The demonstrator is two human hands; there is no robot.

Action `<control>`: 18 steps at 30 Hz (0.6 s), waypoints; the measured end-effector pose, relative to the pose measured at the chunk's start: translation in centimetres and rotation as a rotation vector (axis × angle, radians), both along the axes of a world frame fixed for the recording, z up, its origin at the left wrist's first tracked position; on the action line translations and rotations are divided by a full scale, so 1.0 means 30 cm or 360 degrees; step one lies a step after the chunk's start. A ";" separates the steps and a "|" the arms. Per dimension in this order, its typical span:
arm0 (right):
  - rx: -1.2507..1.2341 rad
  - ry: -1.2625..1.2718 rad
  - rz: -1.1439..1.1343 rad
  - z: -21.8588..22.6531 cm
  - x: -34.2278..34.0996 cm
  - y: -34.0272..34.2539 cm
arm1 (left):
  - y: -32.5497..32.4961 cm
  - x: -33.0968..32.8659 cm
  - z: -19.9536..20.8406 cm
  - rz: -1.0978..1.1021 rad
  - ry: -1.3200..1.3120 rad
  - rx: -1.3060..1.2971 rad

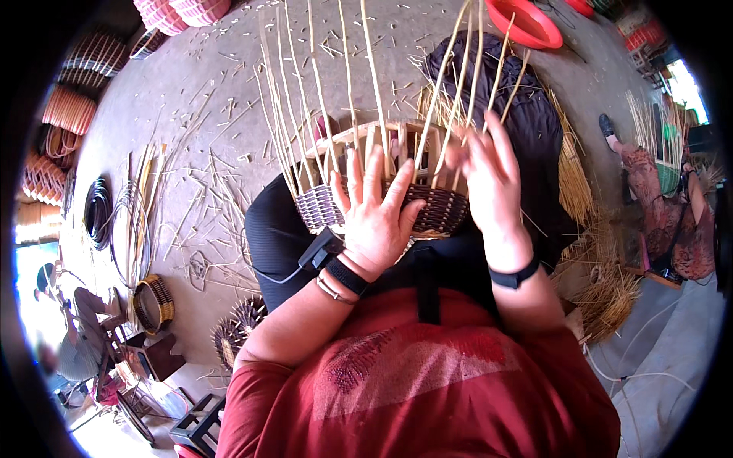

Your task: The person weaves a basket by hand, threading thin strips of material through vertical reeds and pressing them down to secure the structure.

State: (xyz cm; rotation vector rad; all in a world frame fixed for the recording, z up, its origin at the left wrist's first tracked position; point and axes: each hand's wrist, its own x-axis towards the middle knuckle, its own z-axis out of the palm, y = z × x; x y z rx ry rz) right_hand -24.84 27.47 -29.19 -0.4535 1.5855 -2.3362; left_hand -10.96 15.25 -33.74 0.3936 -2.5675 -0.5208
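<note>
On her lap, left hand [374, 217] spreads fingers against the half-woven basket [382, 202]; right hand [489, 179] pinches an upright cane stake [447, 84].

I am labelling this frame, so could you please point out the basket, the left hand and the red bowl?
basket [443, 210]: head view, dark woven wall.
left hand [376, 221]: head view, back of the hand.
red bowl [534, 27]: head view, near rim.
</note>
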 end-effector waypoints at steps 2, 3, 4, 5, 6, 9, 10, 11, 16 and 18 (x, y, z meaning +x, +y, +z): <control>-0.0246 -0.0425 0.0290 -0.106 -0.004 0.150 | 0.041 -0.046 0.020 -0.0032 0.0093 -0.0061; -0.0311 -0.0509 0.0186 -0.100 0.015 0.152 | 0.035 -0.059 0.020 -0.0200 0.0141 -0.0353; -0.0177 -0.0403 0.0103 -0.084 0.006 0.141 | 0.046 -0.074 0.030 -0.0309 -0.0010 -0.0488; -0.0042 -0.0297 0.0020 -0.065 -0.028 0.117 | 0.059 -0.086 0.038 -0.0295 -0.0032 -0.0314; 0.0087 -0.0201 -0.0071 -0.056 -0.064 0.081 | 0.071 -0.092 0.053 -0.0289 -0.0065 -0.0146; 0.1122 0.0545 0.0101 -0.166 -0.271 -0.062 | 0.104 -0.122 0.061 -0.0241 -0.0142 -0.0232; 0.1063 0.0453 0.0068 -0.163 -0.286 -0.127 | 0.095 -0.131 0.060 -0.0224 -0.0169 -0.0270; 0.1091 0.0565 -0.0073 -0.154 -0.282 -0.120 | 0.091 -0.122 0.064 -0.0271 -0.0167 -0.0247; 0.0348 -0.0015 -0.0312 -0.013 -0.141 0.039 | 0.090 -0.093 0.103 -0.0301 -0.0112 -0.0180; 0.0031 -0.0298 -0.0159 -0.105 -0.115 0.204 | 0.083 -0.130 0.031 -0.0390 -0.0018 -0.0146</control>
